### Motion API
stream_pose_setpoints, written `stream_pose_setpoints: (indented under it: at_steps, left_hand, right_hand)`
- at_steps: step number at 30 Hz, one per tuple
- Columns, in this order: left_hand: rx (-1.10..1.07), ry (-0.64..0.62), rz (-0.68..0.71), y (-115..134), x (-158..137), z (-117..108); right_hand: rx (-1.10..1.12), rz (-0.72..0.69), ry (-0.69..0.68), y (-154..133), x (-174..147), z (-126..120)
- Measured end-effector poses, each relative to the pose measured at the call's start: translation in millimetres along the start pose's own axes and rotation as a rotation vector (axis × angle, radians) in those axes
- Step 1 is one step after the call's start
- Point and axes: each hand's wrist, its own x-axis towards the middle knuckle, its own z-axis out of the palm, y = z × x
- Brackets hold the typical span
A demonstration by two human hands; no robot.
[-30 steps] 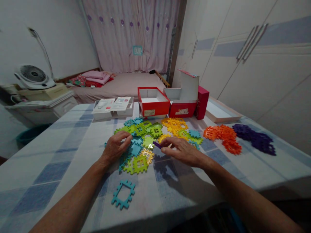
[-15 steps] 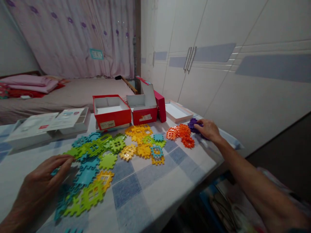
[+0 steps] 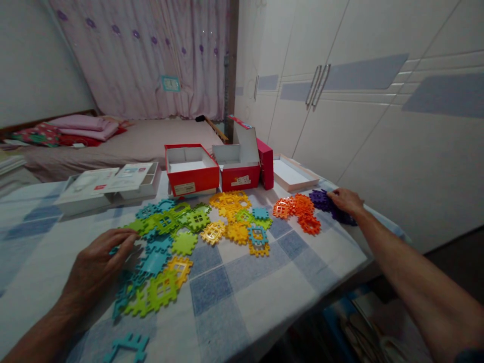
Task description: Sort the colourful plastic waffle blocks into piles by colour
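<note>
My left hand (image 3: 96,262) is at the left edge of a spread of plastic building tiles, its thumb and fingers drawn together. Whatever may lie in that pinch is hidden; teal tiles (image 3: 155,262) and green tiles (image 3: 162,290) lie beside it. At the far right, my right hand (image 3: 347,200) has its fingers closed at the purple tiles (image 3: 320,200), which partly disappear under it. Left of those are orange tiles (image 3: 303,204). Yellow tiles (image 3: 237,232) fill the middle, with a few green and teal ones among them.
Behind the tiles stand a red open box (image 3: 192,184), a second red box (image 3: 240,179) with its lid up, a shallow white tray (image 3: 295,174) and a grey-white box (image 3: 86,201). A lone teal tile (image 3: 128,348) lies near the front edge of the checked tablecloth (image 3: 242,297).
The view has shifted left, so everything appears further right. My right hand has moved slightly across the purple tiles, showing more of them. My left hand stays by the teal and green tiles.
</note>
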Motion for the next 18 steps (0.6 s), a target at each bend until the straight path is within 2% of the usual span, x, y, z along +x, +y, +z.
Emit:
stream_pose_setpoints:
  at_steps: [2,4,7,9,11,13,18]
  left_hand:
    - [-0.013,-0.001,0.01,0,0,1]
    - [-0.024,-0.001,0.024,1,1,2]
    - [-0.029,0.0,0.024,0,2,2]
    - [-0.024,0.001,0.02,-2,2,2]
    - [-0.022,0.008,0.017,-4,2,1]
    - [-0.024,0.013,0.015,-5,2,1]
    - [-0.018,-0.01,0.007,-3,3,-1]
  right_hand:
    - [0.017,-0.108,0.116,-13,-13,-7]
    - [0.108,-0.327,0.177,-33,-34,-16]
    - [0.298,-0.722,0.097,-72,-80,-25]
    - [0.324,-0.909,-0.005,-99,-111,-26]
    - [0.297,-0.995,-0.09,-122,-136,-23]
    - [0.25,-1.018,-0.137,-141,-151,-19]
    - [0.076,-1.005,-0.171,-168,-156,-11]
